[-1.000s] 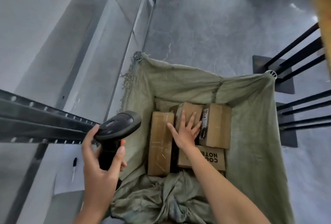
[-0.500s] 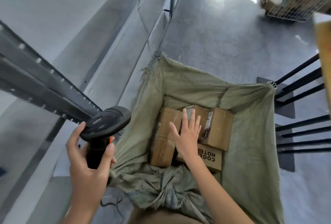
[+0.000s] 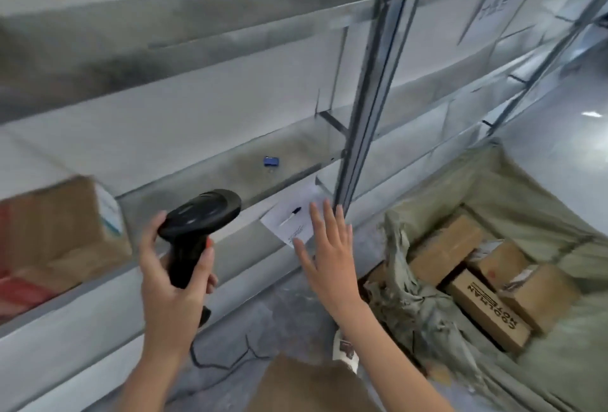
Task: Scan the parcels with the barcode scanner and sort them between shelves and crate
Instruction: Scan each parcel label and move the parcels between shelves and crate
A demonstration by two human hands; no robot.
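Black plastic fills the left hand (image 3: 171,286): its fingers wrap the grip of the barcode scanner (image 3: 197,230), head tilted up and forward, probably kept ready for the next label. The right hand (image 3: 325,247) hangs in the air with fingers straight and spread, holding nothing, in front of the lower metal shelves (image 3: 230,178) and well apart from the parcels (image 3: 473,276). Those cardboard boxes lie packed together inside the green sack-lined crate (image 3: 559,214) at the right, none of them lifted, so the sorting looks unfinished.

Only the head view is given. On the shelf lie a sheet of paper (image 3: 292,217) with a pen (image 3: 291,216) on it and a small blue object (image 3: 271,161); a larger carton (image 3: 56,234), blurred, sits at the left. An upright steel post (image 3: 365,115) stands between the shelf bay and the crate, and a reach across would have to pass it. A dark cable (image 3: 227,359) trails on the floor below.
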